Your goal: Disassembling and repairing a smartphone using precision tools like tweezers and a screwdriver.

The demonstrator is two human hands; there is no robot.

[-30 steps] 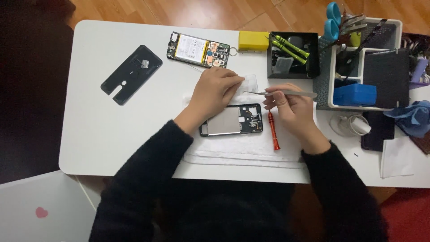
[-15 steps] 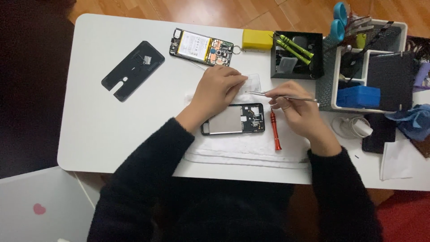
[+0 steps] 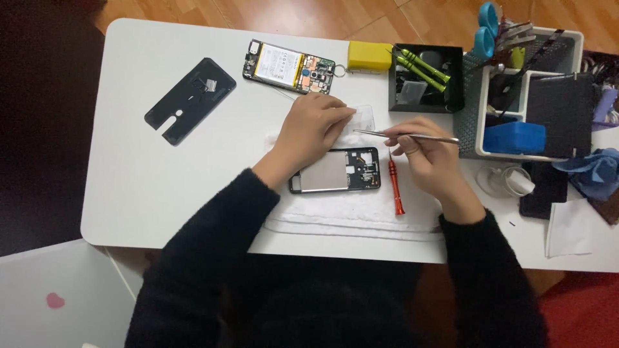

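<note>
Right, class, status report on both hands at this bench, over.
Left hand pressing clear plastic piece. Right hand gripping metal tweezers. Phone frame untouched; red screwdriver beside it.

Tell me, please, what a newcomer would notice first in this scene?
First, the two hands over the white cloth at the table's middle: the right hand holds metal tweezers, the left hand rests on a small clear piece. Below them lies an opened phone frame beside a red screwdriver.

- black back cover (image 3: 191, 98) — flat on the white tabletop (image 3: 129, 167), far left
- phone board with battery (image 3: 288, 66), near the far edge
- yellow block (image 3: 369, 55) just beside it
- black tray (image 3: 425, 78) holding green-handled tools (image 3: 422, 64)
- blue cloth (image 3: 596, 173), right edge
</note>
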